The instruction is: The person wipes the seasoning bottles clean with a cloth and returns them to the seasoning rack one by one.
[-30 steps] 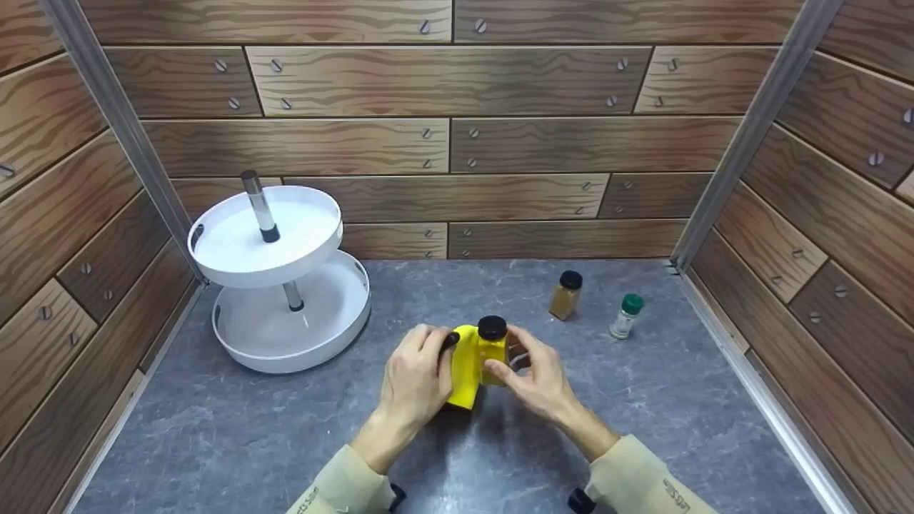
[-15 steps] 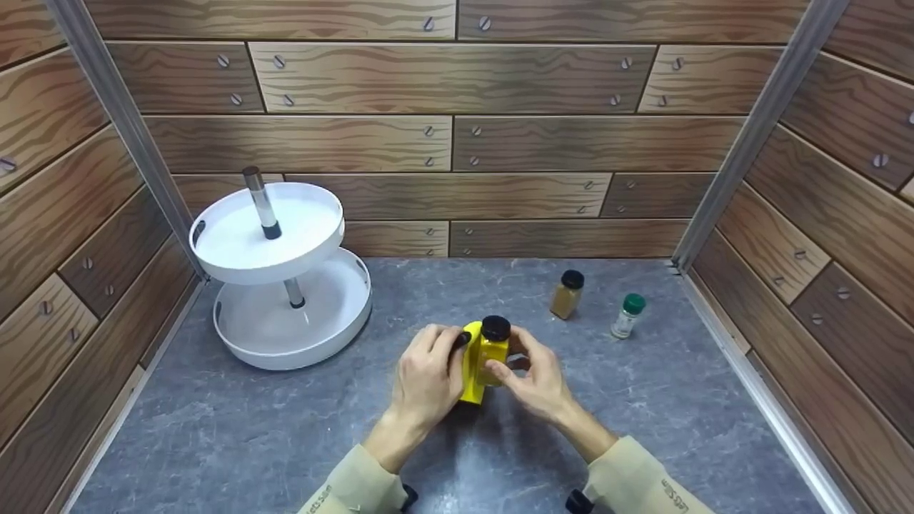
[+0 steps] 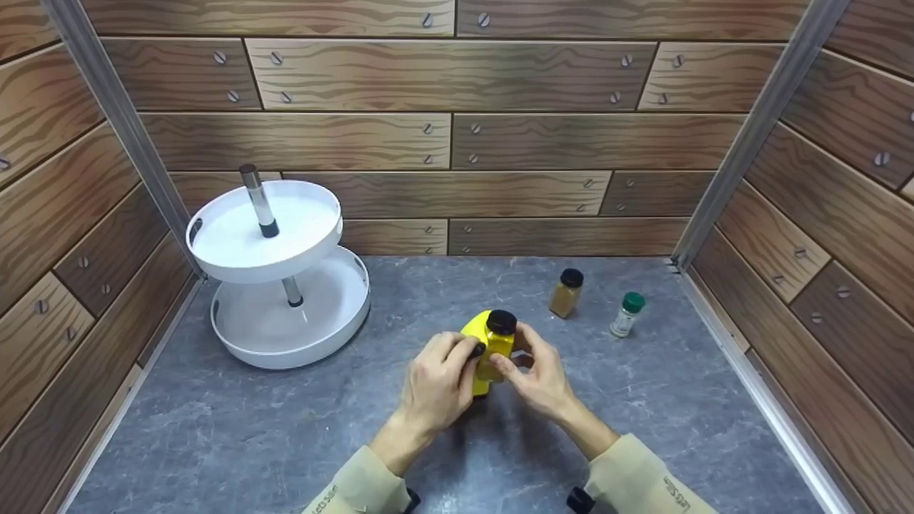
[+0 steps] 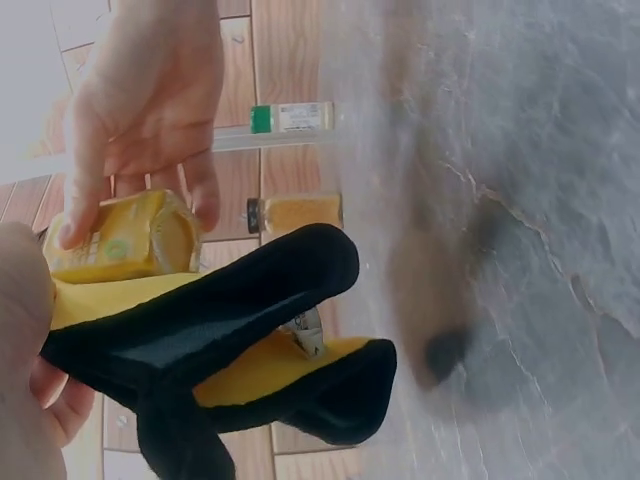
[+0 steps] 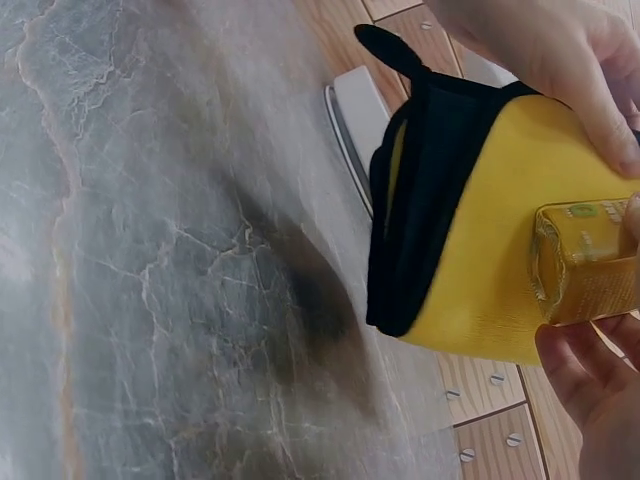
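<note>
My right hand (image 3: 540, 373) holds a clear-walled yellow spice jar (image 3: 498, 348) with a black cap, thumb on the near side and fingers behind. My left hand (image 3: 439, 378) grips a folded yellow cloth (image 4: 262, 370) with black edging and a black loop. The cloth lies against the jar's left side, and both are held over the grey table. In the right wrist view the jar's base (image 5: 548, 258) overlaps the cloth's yellow face. A small white tag (image 4: 308, 332) shows inside the fold in the left wrist view.
A white two-tier round tray stand (image 3: 285, 357) stands at the back left. At the back right are a black-capped jar of brown spice (image 3: 565, 294) and a small green-capped shaker (image 3: 628, 315). Wood-patterned walls (image 3: 457, 193) border the grey table (image 3: 214, 442).
My left hand has moved right with the cloth, bringing it closer around the jar's left side. The jar has shifted slightly right and up in my right hand.
</note>
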### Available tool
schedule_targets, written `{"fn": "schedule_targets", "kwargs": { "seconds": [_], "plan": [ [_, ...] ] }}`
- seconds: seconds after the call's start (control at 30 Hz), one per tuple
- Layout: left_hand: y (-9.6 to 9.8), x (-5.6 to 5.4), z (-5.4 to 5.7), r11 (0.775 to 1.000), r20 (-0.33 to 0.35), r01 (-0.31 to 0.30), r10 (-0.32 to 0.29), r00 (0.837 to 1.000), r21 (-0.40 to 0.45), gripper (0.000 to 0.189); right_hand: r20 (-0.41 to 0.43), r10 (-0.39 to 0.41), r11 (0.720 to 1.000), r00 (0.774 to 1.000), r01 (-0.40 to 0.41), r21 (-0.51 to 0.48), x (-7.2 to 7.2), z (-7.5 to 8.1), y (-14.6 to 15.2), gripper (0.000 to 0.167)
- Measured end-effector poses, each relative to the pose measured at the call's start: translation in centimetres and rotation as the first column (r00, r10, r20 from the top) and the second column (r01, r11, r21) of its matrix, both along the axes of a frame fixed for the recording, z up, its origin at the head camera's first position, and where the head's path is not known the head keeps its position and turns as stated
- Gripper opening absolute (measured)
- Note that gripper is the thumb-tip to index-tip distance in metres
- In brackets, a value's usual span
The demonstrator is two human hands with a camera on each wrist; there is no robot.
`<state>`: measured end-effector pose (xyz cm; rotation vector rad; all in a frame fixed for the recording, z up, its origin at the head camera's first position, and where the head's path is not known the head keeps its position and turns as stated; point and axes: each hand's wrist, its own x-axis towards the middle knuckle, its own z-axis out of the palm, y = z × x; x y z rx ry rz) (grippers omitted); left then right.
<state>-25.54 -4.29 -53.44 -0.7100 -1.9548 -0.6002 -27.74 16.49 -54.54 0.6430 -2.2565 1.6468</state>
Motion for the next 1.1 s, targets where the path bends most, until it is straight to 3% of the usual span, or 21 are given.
{"fn": "schedule_targets", "kwargs": {
  "seconds": [0.27, 0.8, 1.1],
  "plan": [
    [-0.2, 0.1, -0.3, 0.997, -0.061, 0.021, -0.026, 0.998, -0.075, 0.018, 0.006, 0.002, 1.0, 1.0, -0.002, -0.024, -0.1, 0.6, 0.2, 0.041],
    [-0.4, -1.0, 1.0, 1.0, -0.031, 0.017, -0.017, 0.999, 0.002, 0.021, 0.076, 0.085, 0.996, 0.993, -0.084, -0.015, 0.2, -0.4, -0.5, 0.047],
    [-0.6, -0.8, 0.5, 0.998, -0.026, 0.066, -0.066, 0.997, 0.001, 0.019, 0.082, 0.074, 0.997, 0.994, -0.071, -0.044, 0.1, 0.1, -0.4, 0.045]
  ]
}}
